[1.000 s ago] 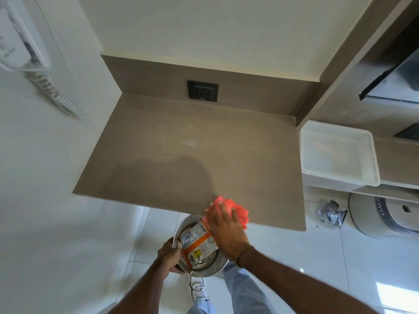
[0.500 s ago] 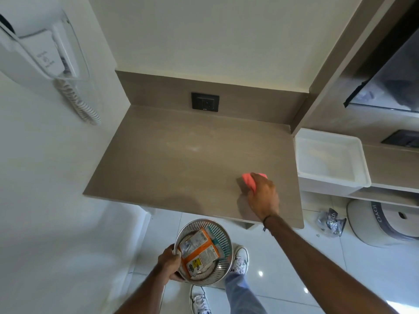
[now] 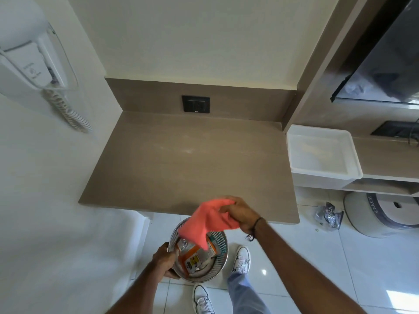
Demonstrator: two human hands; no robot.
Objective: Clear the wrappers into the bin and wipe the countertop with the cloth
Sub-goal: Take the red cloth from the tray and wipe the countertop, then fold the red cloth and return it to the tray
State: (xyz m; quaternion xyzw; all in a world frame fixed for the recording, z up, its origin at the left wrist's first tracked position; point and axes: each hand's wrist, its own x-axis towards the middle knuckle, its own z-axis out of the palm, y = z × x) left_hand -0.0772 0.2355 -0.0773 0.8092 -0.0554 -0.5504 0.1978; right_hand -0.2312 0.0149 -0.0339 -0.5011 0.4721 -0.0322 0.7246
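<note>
My right hand [image 3: 241,214] grips a coral-pink cloth [image 3: 205,223] just past the front edge of the brown countertop [image 3: 181,159]. The cloth hangs loose over a round metal mesh bin [image 3: 216,271]. My left hand [image 3: 164,262] holds the bin by its left rim, below the counter edge. Orange and white wrappers [image 3: 191,257] lie inside the bin, partly covered by the hanging cloth. A faint pale smear shows on the countertop near its middle.
A white tray [image 3: 322,152] sits on a lower shelf to the right. A crumpled plastic wrapper [image 3: 328,215] lies on the floor beside a round grey container [image 3: 385,214]. A wall phone [image 3: 34,71] hangs at left, a black socket [image 3: 195,104] on the backsplash.
My right hand has drawn the cloth from the counter's right part back over the front edge; the cloth now dangles above the bin. The left hand keeps holding the bin.
</note>
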